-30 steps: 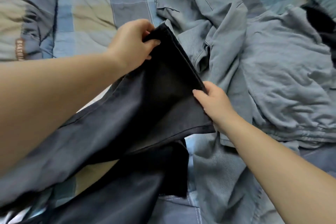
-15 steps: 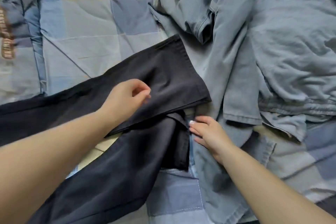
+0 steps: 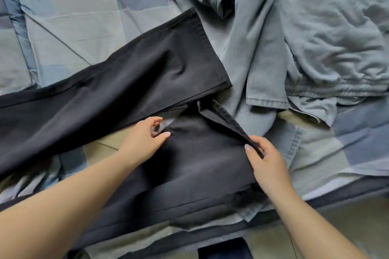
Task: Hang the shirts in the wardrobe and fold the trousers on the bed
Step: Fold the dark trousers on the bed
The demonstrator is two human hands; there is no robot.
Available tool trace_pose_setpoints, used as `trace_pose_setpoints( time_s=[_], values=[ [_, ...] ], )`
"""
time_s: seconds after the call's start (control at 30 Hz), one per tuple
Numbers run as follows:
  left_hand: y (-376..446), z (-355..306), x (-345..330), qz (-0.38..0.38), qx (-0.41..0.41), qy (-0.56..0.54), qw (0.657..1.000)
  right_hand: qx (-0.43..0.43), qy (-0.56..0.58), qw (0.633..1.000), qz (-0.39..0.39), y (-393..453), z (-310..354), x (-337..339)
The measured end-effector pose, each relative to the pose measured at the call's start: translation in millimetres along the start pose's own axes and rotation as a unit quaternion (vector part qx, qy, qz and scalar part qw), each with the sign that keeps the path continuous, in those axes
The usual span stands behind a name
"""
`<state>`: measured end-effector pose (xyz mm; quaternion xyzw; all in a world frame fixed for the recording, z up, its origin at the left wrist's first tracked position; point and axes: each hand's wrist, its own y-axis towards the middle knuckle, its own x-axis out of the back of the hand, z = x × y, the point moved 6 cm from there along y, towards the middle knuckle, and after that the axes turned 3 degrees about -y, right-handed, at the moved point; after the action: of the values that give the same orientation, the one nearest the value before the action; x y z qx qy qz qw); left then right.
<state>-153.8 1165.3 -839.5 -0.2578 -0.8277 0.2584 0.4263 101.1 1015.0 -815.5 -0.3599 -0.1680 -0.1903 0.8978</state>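
Black trousers (image 3: 130, 73) lie across the bed with the two legs apart. The upper leg stretches flat from the left edge to its hem at the centre. The lower leg (image 3: 200, 164) sits nearer me. My left hand (image 3: 145, 136) pinches the lower leg's left hem corner between thumb and fingers. My right hand (image 3: 265, 160) pinches the right corner of the same hem, lifting the folded edge. Grey-blue trousers (image 3: 252, 48) and a grey-blue sweatshirt (image 3: 328, 33) lie crumpled to the right.
The bed carries a checked blue, grey and beige quilt (image 3: 69, 12), bare at the upper left. The bed's near edge (image 3: 315, 202) runs along the bottom right, with floor below it. A dark object (image 3: 225, 248) shows at the bottom centre.
Both hands left the upper leg, which now lies flat, and moved down to the lower leg's hem. The left hand went from a loose curl to pinching the corner; the right took the other corner.
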Motion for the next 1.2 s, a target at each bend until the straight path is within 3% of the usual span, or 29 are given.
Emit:
trace_pose_setpoints(
  time_s=[0.1,0.23,0.3,0.4,0.47,0.63,0.8,0.93,1.07,1.2],
  values=[
    [2,-13,-27,0.053,0.012,0.001,0.999,-0.019,-0.043,0.998,0.037,-16,-18,23],
    [10,-52,-57,0.076,-0.02,0.068,0.995,0.03,-0.08,0.995,0.053,-30,-17,38],
    [12,-78,-55,0.04,-0.074,0.096,0.992,0.066,-0.072,0.995,0.02,-36,-13,47],
    [11,-105,-43,-0.07,-0.162,0.071,0.982,0.07,-0.032,0.995,-0.056,-40,-20,65],
    [7,-109,-43,-0.075,-0.179,0.051,0.98,0.039,-0.027,0.997,-0.063,-38,-32,68],
    [-3,-87,-40,-0.05,-0.101,-0.071,0.991,-0.042,-0.052,0.997,-0.046,-34,-50,63],
    [-47,-32,-21,-0.025,-0.042,-0.164,0.985,0.095,-0.109,0.982,-0.123,-59,-5,54],
    [-109,45,14,-0.073,0.047,-0.244,0.966,0.119,-0.031,0.992,-0.039,-93,37,-12],
    [-180,119,41,-0.121,0.137,-0.315,0.931,0.077,0.001,0.992,0.102,-139,60,-103],
    [-246,190,76,-0.164,0.197,-0.37,0.893,-0.003,-0.007,0.969,0.248,-199,80,-204]
  ],
)
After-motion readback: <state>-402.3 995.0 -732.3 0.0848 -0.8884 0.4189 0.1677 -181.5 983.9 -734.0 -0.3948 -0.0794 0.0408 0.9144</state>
